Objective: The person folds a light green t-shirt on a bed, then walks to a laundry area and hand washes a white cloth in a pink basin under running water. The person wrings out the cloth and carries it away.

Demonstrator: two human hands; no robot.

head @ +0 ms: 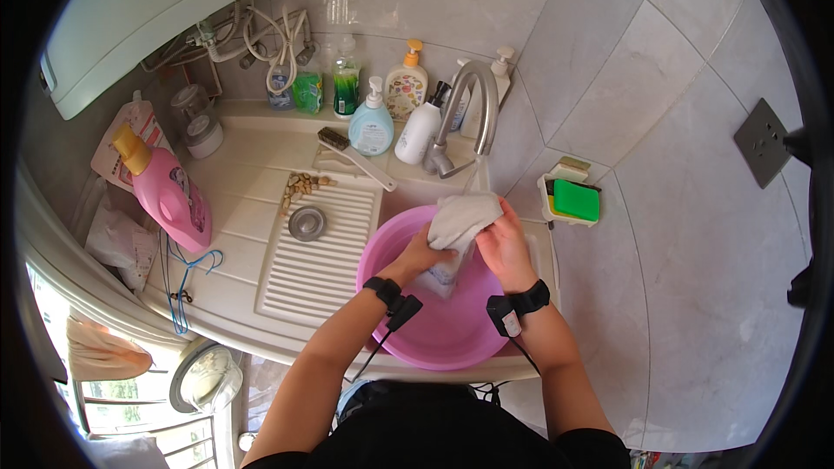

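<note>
A wet light grey cloth (464, 218) hangs between my two hands, over a pink plastic basin (443, 345) that stands in the sink. My left hand (420, 254) grips the cloth's lower left part, and its lower end hangs down to the basin. At the upper right edge of the cloth, my right hand (505, 244) holds it between thumb and fingers. The curved metal faucet (483, 111) rises just behind the cloth, its spout pointing down. Both wrists carry black straps with small devices and cables.
Left of the basin lie a ribbed washboard (319, 280), a metal sink strainer (307, 223), pebbles (300, 187) and a scrub brush (358, 159). Pump bottles (371, 127) line the back. A pink detergent bottle (172, 192) stands left; a green sponge (576, 200) sits in a wall holder.
</note>
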